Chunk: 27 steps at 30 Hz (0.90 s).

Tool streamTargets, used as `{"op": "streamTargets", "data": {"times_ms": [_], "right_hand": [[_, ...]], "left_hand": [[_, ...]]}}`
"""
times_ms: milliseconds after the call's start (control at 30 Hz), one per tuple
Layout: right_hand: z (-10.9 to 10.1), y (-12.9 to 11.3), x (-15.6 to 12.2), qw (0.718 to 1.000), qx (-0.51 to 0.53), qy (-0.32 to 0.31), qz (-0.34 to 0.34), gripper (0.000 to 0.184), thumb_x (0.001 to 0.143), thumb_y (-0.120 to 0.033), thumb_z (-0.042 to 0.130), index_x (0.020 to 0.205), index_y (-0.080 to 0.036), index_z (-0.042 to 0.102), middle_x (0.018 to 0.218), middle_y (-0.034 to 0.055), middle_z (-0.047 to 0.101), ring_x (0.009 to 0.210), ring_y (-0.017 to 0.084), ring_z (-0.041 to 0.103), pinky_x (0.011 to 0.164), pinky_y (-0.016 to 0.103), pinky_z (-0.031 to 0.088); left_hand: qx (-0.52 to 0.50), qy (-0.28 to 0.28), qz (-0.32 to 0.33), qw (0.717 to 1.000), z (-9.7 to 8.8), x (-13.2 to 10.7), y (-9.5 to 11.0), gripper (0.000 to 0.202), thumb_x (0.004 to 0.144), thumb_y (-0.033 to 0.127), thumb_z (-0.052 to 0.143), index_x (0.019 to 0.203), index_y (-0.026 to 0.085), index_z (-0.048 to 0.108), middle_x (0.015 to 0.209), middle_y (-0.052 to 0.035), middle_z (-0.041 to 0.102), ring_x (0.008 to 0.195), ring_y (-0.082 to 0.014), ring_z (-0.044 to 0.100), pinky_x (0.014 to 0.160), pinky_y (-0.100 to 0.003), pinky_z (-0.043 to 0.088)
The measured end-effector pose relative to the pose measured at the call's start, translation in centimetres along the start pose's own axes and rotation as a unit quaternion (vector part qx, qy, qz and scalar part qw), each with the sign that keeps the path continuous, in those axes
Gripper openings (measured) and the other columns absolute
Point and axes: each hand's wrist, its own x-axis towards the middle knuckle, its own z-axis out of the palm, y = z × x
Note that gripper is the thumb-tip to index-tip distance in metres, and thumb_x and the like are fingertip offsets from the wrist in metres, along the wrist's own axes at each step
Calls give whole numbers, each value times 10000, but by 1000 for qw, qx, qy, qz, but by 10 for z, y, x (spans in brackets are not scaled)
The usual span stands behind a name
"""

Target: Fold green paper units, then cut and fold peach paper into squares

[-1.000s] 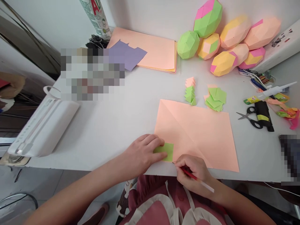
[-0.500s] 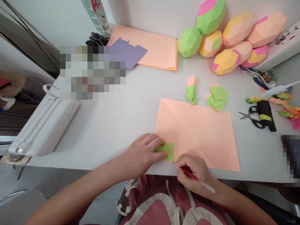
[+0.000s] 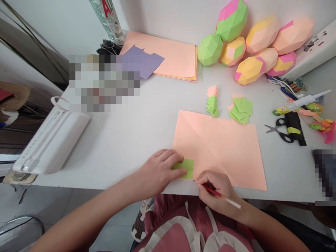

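A small green paper square [image 3: 187, 167] lies on the near left corner of a large peach paper sheet [image 3: 223, 147] with a diagonal crease. My left hand [image 3: 160, 171] lies flat on the green square, fingers pressing its left part down. My right hand [image 3: 216, 190] is closed round a red pencil [image 3: 222, 197], its tip at the green square's lower right corner near the table edge.
White table [image 3: 126, 136]. A white device [image 3: 49, 140] sits at the left edge. Scissors [image 3: 279, 130], a black tool [image 3: 295, 127] and paper scraps lie right. Small folded green pieces [image 3: 241, 110] and several paper polyhedra [image 3: 252, 35] lie behind. Peach sheets [image 3: 168, 56] and purple paper [image 3: 141, 61] lie far back.
Only the head view shifts slightly. Both hands stay in place on the green square, the pencil tip still at its corner.
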Motion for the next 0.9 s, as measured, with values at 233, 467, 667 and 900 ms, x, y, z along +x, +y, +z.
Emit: {"op": "streamTargets", "data": {"times_ms": [233, 467, 667, 900], "right_hand": [[-10, 4, 6, 992, 59, 40, -105, 195, 934, -147, 430, 1042, -207, 580, 869, 45, 683, 765, 149, 656, 751, 324, 550], [-10, 9, 13, 925, -277, -61, -252, 326, 887, -53, 405, 1140, -163, 579, 1189, 103, 642, 1279, 234, 439, 1069, 511, 332], [-19, 16, 5, 913, -306, -37, -269, 261, 901, -78, 430, 1067, -163, 613, 1164, 78, 659, 1247, 215, 476, 1062, 445, 373], [-46, 29, -20, 925, -288, -20, -249, 242, 901, -96, 469, 1069, -184, 619, 1138, 78, 672, 1227, 198, 501, 1056, 453, 395]], "left_hand": [[-83, 10, -31, 996, -1, 1, -2, 240, 889, 76, 394, 987, 185, 584, 1047, -81, 576, 978, -198, 499, 869, -363, 424], [-119, 46, -50, 991, 5, 0, -6, 284, 907, 61, 346, 1035, 178, 571, 1071, -93, 582, 974, -187, 516, 865, -370, 449], [-87, 86, -40, 992, 13, -2, -4, 366, 877, 9, 351, 1142, 174, 542, 1108, -101, 607, 1126, -212, 499, 929, -404, 452], [-59, 107, -35, 992, 14, 0, -2, 277, 914, 114, 407, 1119, 186, 579, 1058, -89, 645, 1069, -207, 558, 908, -391, 484]]}}
